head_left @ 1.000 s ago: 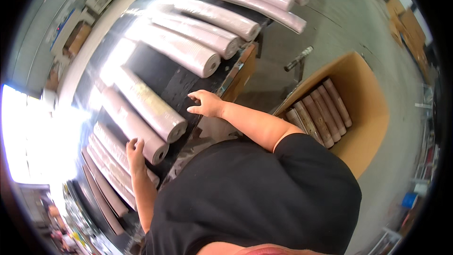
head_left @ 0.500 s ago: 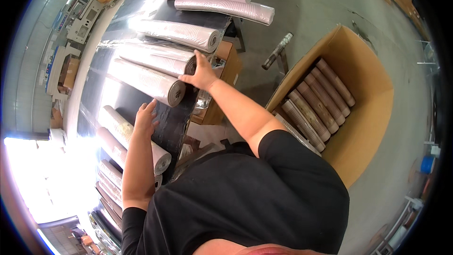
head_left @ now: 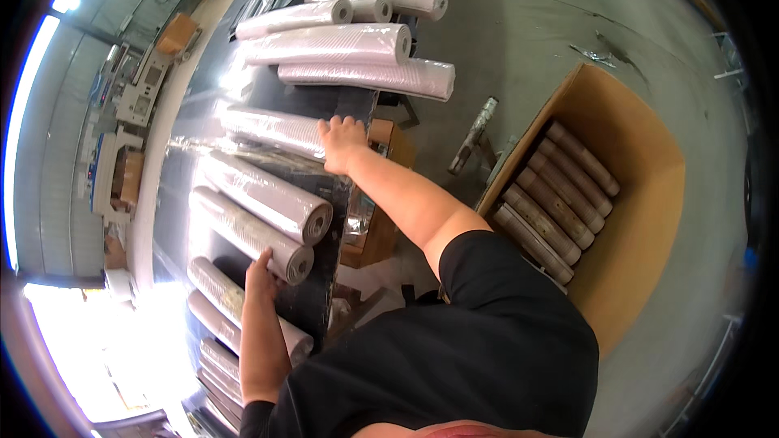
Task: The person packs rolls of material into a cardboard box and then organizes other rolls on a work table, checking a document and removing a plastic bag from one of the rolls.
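Several plastic-wrapped rolls lie side by side on a dark table (head_left: 324, 195). My right hand (head_left: 341, 140) reaches forward and rests over the end of one wrapped roll (head_left: 272, 128) near the table's edge. My left hand (head_left: 261, 269) lies against the near side of another wrapped roll (head_left: 251, 235), fingers spread on it. A third roll (head_left: 264, 195) lies between the two hands. Neither hand has lifted a roll.
An open cardboard box (head_left: 641, 195) with several brown rolls (head_left: 552, 203) laid in it stands on the concrete floor at right. More wrapped rolls (head_left: 357, 45) lie at the table's far end. A wooden stand (head_left: 381, 195) sits below the table edge; a tool (head_left: 475, 134) lies on the floor.
The view has shifted along the table. My right hand moved onto the end of a roll farther along, and my left hand moved to the side of a nearer roll.
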{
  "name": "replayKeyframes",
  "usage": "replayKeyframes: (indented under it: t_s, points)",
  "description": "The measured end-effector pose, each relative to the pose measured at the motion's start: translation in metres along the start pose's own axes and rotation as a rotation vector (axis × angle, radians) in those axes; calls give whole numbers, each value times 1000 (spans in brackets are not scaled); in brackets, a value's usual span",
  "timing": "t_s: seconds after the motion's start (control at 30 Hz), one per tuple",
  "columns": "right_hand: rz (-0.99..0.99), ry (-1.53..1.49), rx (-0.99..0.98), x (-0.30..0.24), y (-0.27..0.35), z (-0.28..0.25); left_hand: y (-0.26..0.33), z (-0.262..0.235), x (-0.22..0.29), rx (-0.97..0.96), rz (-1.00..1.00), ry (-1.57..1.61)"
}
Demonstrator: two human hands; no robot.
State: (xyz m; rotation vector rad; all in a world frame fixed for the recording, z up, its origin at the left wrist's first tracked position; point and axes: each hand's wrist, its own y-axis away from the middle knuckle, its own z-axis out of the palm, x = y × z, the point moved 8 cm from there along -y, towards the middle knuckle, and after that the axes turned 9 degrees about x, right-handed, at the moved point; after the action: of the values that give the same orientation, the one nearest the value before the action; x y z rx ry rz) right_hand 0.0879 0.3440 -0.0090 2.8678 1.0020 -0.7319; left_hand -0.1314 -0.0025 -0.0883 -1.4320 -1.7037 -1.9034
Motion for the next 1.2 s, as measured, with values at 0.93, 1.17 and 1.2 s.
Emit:
replayKeyframes:
  t_s: [0.93, 1.17, 1.2]
  points:
    - [975, -1604, 578, 417, -225, -35, 33, 34, 25, 147, 247, -45]
    - [900, -1734, 243, 407, -219, -26, 32, 36, 26, 188, 237, -66]
    - [910, -1731, 249, 408, -220, -24, 33, 38, 27, 183, 231, -73]
